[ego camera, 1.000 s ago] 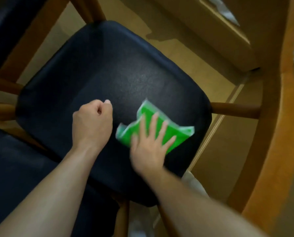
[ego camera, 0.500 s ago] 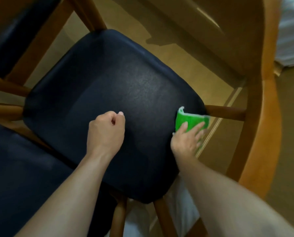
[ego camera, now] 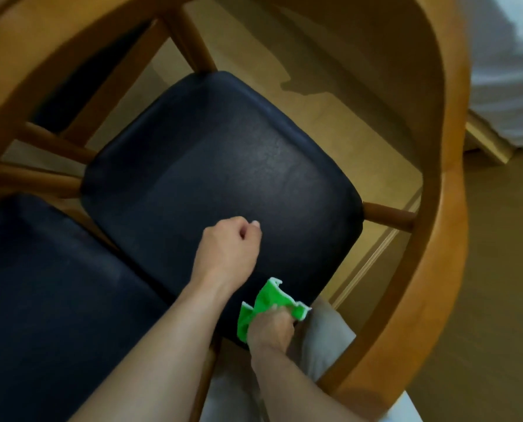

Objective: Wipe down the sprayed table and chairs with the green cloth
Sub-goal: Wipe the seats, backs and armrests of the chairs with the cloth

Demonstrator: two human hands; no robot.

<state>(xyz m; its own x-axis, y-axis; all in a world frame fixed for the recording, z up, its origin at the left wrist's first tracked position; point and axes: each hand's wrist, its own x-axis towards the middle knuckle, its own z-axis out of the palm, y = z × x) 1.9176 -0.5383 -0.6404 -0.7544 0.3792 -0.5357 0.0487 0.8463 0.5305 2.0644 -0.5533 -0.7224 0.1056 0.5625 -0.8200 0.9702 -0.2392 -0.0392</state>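
Note:
A chair with a dark padded seat (ego camera: pixel 217 178) and a curved wooden back rail (ego camera: pixel 436 208) fills the view. My right hand (ego camera: pixel 270 328) is closed around the bunched green cloth (ego camera: pixel 264 303) at the near front corner of the seat, by my knee. My left hand (ego camera: pixel 228 254) is a loose fist with nothing in it, resting on or just above the seat's near half. The cloth is partly hidden under my right fingers.
A second dark chair seat (ego camera: pixel 50 300) lies close at the lower left. Wooden spindles (ego camera: pixel 388 216) join seat and rail. White bedding (ego camera: pixel 506 71) shows at the upper right, and tan floor (ego camera: pixel 330 111) lies beyond the seat.
My right hand has drawn the cloth from the seat's right edge back to the near front corner and bunched it up. The view has pulled back. My left fist has stayed on the seat.

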